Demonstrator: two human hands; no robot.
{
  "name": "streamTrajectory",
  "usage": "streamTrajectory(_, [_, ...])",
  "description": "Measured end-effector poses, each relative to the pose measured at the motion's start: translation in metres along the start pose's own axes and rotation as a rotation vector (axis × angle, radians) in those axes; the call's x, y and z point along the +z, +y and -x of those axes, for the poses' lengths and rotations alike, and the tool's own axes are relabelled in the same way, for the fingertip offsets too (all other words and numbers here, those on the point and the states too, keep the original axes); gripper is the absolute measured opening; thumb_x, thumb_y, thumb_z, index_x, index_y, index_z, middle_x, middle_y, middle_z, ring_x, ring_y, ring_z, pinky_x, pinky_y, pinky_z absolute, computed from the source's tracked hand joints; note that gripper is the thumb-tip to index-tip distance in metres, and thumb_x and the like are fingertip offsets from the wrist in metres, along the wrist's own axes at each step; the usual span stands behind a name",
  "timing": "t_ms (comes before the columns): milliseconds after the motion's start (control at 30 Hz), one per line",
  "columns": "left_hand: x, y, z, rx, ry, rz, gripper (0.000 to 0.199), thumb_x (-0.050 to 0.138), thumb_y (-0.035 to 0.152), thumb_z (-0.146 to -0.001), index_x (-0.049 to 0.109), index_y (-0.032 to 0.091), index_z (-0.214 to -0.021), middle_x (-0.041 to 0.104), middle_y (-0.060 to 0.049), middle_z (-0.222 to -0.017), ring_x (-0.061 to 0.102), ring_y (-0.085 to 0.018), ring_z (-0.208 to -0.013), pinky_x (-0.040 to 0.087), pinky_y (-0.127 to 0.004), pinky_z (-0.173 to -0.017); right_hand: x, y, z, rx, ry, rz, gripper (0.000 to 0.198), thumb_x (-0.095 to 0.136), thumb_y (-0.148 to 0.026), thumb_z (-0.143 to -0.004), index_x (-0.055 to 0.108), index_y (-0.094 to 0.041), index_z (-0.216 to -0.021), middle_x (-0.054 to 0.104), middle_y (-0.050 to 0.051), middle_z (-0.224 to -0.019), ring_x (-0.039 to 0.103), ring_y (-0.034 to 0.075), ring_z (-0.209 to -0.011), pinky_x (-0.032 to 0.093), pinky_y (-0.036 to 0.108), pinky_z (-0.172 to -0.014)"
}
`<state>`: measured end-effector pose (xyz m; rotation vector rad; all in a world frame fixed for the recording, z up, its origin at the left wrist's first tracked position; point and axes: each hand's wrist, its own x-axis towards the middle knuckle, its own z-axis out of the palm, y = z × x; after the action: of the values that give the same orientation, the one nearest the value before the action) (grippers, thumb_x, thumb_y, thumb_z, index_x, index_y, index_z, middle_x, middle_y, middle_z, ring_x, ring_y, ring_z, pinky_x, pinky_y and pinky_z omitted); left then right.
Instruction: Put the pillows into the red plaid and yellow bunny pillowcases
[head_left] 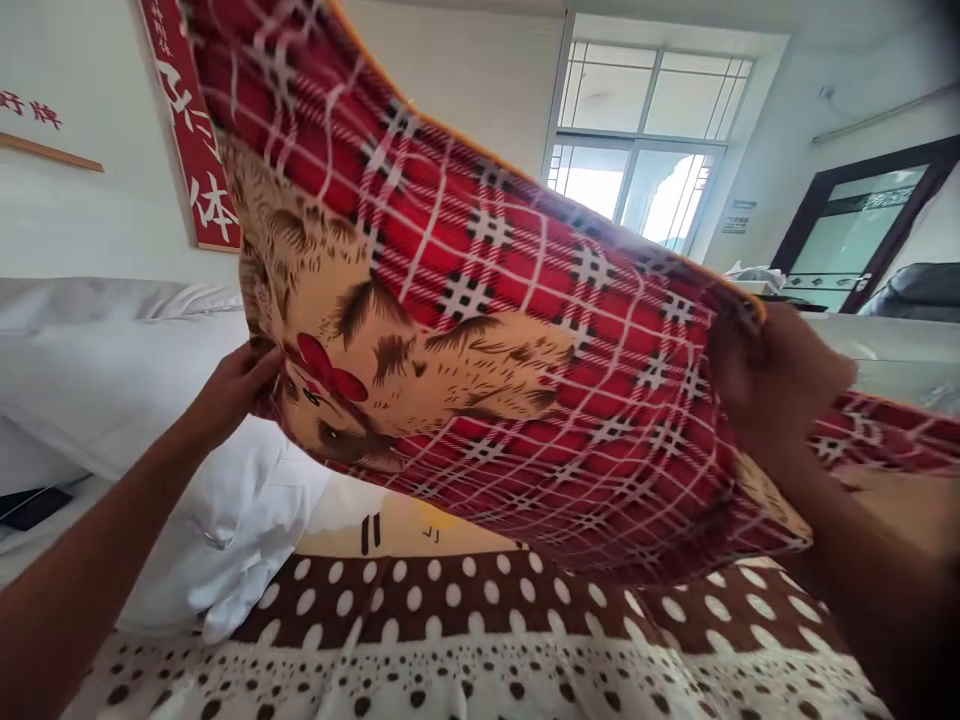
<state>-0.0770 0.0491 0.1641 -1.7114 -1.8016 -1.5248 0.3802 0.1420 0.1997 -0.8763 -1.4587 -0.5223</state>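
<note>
A red plaid blanket [480, 300] with an orange edge and a printed tan animal hangs spread in the air before me. My left hand [244, 385] grips its left side, thumb in front and some fingers hidden behind the cloth. On the right, my right hand [780, 370] is closed on the blanket near its orange-edged upper border, slightly blurred. The cloth sags between the two hands. Beneath it lies a brown and white dotted blanket [420, 610] with a pale yellow printed part showing behind.
White bedding [217, 510] is heaped at the left, by a dark flat object [34, 508]. More red plaid cloth [892, 430] lies at the right. A red banner [206, 170] hangs on the wall. A window [637, 140] and a dark-framed door [862, 230] stand at the back.
</note>
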Motion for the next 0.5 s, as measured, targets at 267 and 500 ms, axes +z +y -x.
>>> streamTrajectory(267, [-0.007, 0.107, -0.043, 0.129, 0.258, -0.409, 0.051, 0.037, 0.035, -0.098, 0.040, 0.010, -0.054, 0.030, 0.007, -0.053, 0.033, -0.001, -0.055, 0.018, -0.020, -0.059, 0.045, 0.059, 0.017, 0.063, -0.259, 0.056, 0.044, 0.035, -0.057, -0.086, 0.048, -0.021, -0.063, 0.039, -0.001, -0.049, 0.035, 0.013, -0.047, 0.021, 0.028, -0.053])
streamTrajectory(500, [-0.036, 0.183, -0.084, 0.317, 0.205, -0.692, 0.091, 0.005, 0.058, -0.082, 0.053, -0.018, -0.074, 0.049, 0.001, -0.076, 0.055, -0.033, -0.110, 0.024, -0.031, -0.082, 0.073, 0.072, 0.038, 0.244, -0.352, -0.182, 0.036, 0.039, -0.045, -0.083, 0.058, -0.017, -0.071, 0.054, 0.001, -0.056, 0.043, 0.013, -0.054, 0.028, 0.025, -0.055])
